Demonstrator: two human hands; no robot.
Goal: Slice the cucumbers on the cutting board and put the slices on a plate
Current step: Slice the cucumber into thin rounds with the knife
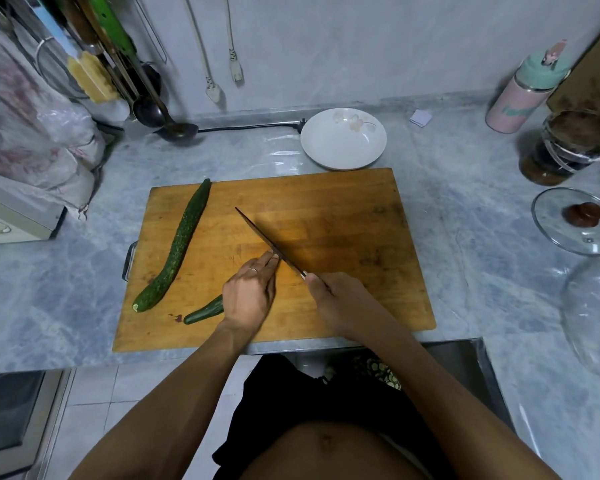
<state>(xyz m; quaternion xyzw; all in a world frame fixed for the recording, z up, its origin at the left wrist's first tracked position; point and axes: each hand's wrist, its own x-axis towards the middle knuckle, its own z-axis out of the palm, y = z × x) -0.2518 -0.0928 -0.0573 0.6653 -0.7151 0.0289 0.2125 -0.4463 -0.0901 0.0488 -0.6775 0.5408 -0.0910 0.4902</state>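
We judge the slicing barely begun: our left hand (248, 294) covers one cucumber (204, 310) with fingers pressed together, the right hand (336, 299) grips the knife (267, 241) just beside them, the second cucumber (175, 247) lies whole further left, and the plate (343, 138) beyond has no slices.

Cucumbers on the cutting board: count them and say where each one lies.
2. A long cucumber lies along the board's left side; a second cucumber lies near the front edge, partly hidden under the left hand.
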